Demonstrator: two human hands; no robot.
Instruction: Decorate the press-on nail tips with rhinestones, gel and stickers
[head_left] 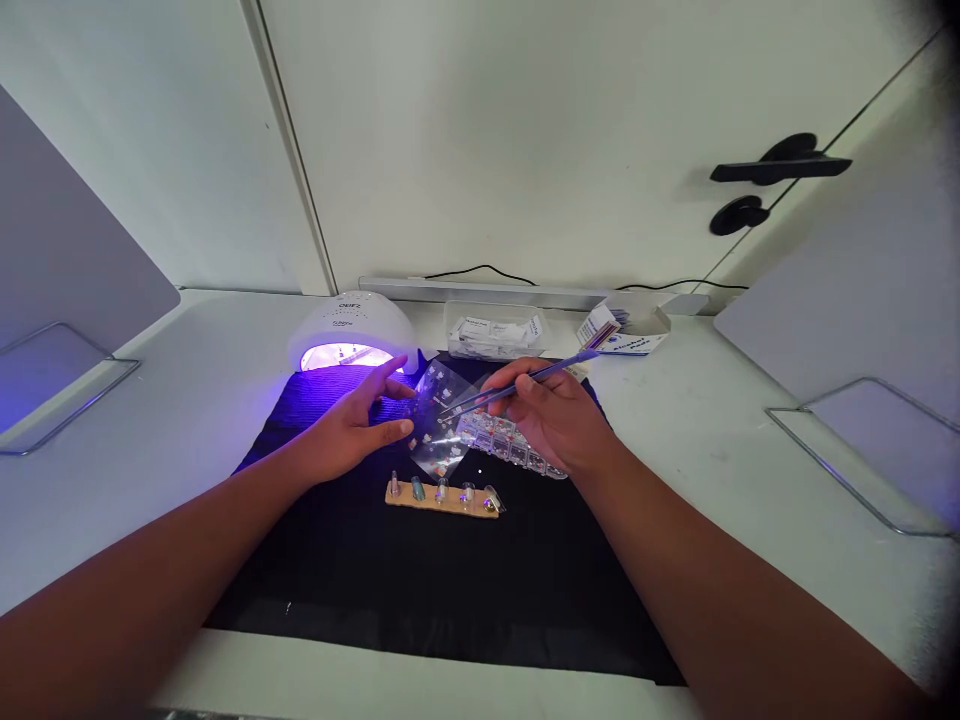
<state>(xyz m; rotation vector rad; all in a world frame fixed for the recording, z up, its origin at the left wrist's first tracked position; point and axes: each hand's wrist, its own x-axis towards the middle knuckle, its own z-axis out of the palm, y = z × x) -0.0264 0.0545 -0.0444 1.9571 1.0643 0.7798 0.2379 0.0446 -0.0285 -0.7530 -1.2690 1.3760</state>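
Observation:
My left hand (360, 420) is at the left edge of a clear sticker sheet (441, 440) with small white and coloured designs, thumb and fingers gripping that edge, index finger raised. In my right hand (551, 405) are bluish tweezers (551, 370), held like a pen, their tips against the sheet. Just below lies a wooden strip (431, 505) carrying several nail tips, among them a greenish one (418, 488) and clear ones with white. Partly hidden under my right hand is a clear compartment box (510, 448) with small pieces inside.
A white nail lamp (352, 315) glows purple at the back left. Behind the black mat (420, 590) stand a clear tray (495, 335) of packets and an open alcohol pad box (630, 335). Wire stands (862, 460) flank the white table (697, 400) on both sides.

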